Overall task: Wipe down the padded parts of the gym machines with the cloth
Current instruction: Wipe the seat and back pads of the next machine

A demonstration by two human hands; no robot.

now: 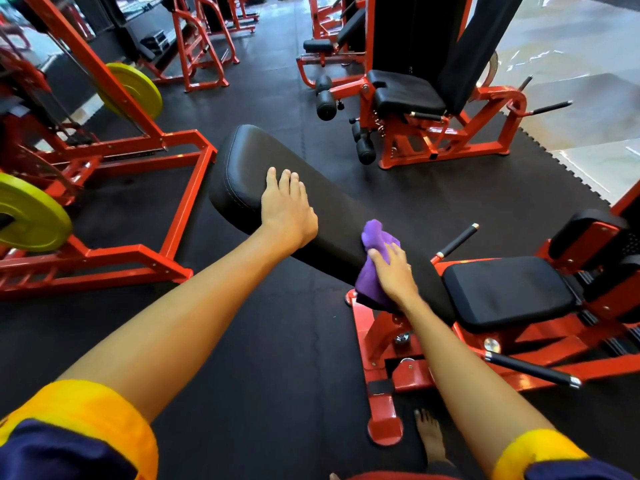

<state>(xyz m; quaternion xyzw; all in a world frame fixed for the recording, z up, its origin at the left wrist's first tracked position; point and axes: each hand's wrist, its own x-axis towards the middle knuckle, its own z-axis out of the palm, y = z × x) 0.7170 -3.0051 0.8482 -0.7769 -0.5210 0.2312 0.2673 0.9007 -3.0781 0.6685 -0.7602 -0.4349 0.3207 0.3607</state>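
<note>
A long black padded backrest (242, 168) slants from the upper left down to the right on a red bench frame. My left hand (285, 209) lies flat on its upper part, fingers straight. Lower down the pad, my right hand (394, 268) presses a bunched purple cloth (375, 261) against the surface, fingers spread over the cloth. The cloth hangs a little over the pad's near edge. A black seat pad (505, 292) sits just right of the backrest.
The bench's red frame (381, 348) and a black handle (530, 368) stand by my bare foot (431, 438). A red machine with black pads (408, 95) is behind. A red rack with yellow-green plates (31, 216) is at left. Black rubber flooring lies between them.
</note>
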